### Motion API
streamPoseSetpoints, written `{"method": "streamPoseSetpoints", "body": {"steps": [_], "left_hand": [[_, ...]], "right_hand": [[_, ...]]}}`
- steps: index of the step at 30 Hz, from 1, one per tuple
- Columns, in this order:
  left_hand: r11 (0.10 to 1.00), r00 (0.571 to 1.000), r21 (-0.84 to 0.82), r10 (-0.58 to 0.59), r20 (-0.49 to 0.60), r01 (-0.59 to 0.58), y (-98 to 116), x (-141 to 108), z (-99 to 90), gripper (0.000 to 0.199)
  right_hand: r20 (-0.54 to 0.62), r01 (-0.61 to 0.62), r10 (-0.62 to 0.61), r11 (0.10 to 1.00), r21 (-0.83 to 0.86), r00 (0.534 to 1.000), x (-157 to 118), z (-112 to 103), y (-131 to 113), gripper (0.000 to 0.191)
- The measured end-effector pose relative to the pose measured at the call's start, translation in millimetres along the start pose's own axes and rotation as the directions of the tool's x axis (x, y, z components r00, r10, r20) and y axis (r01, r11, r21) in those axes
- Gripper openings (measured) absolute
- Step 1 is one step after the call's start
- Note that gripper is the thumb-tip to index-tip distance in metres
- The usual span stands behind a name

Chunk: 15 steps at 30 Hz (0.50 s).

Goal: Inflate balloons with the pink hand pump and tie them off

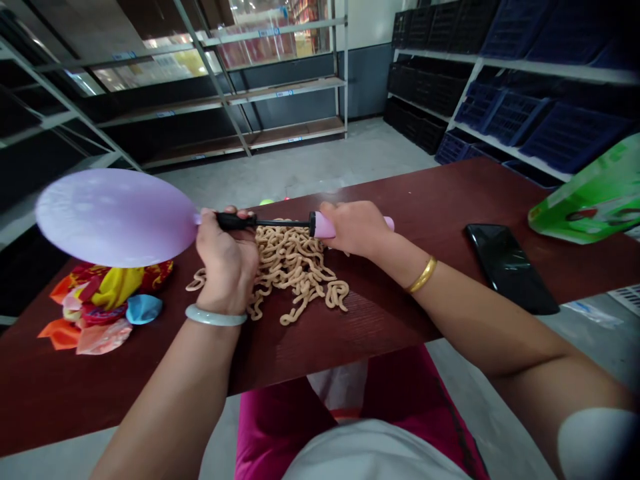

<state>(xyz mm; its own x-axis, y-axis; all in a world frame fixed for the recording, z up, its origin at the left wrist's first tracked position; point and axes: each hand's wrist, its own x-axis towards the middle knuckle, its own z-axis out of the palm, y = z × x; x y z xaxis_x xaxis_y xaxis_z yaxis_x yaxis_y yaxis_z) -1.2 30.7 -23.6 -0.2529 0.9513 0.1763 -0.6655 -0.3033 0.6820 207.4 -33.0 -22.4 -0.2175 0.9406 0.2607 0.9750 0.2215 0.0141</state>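
An inflated purple balloon [117, 217] hangs off the black nozzle end of a hand pump [285, 223], over the table's left part. My left hand [227, 257] is closed around that nozzle end and the balloon's neck. My right hand [355, 230] grips the pump's pink barrel, and a black rod shows between the two hands. Under the pump lies a heap of beige, rope-like curled pieces [295, 267]. To the left, below the balloon, sits a pile of coloured, uninflated balloons [107, 303] in red, yellow, orange and blue.
On the dark red table [400, 293], a black phone [510, 267] lies right of my right forearm. A green bag [590, 200] stands at the right end. Metal shelves [295, 87] and racks of dark crates [520, 117] are behind the table.
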Motion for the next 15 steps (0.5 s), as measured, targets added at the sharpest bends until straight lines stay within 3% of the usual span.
{"method": "streamPoseSetpoints", "body": {"steps": [7, 11, 15], "left_hand": [[0.992, 0.986, 0.008, -0.128, 0.109, 0.128, -25.9, -44.3, 18.6, 0.017], [0.996, 0.988, 0.005, -0.089, 0.129, 0.089, -23.7, -57.0, 26.8, 0.016], [0.998, 0.991, 0.021, -0.056, 0.123, 0.054, -15.0, -54.6, 28.6, 0.019]], "right_hand": [[-0.035, 0.023, -0.021, 0.998, 0.053, 0.999, -6.2, -4.9, -21.5, 0.036], [-0.06, 0.019, -0.014, 0.996, 0.09, 0.998, -8.4, -7.7, -28.7, 0.037], [-0.056, 0.023, -0.017, 0.994, 0.106, 0.998, -7.1, -8.7, -31.5, 0.039]]}}
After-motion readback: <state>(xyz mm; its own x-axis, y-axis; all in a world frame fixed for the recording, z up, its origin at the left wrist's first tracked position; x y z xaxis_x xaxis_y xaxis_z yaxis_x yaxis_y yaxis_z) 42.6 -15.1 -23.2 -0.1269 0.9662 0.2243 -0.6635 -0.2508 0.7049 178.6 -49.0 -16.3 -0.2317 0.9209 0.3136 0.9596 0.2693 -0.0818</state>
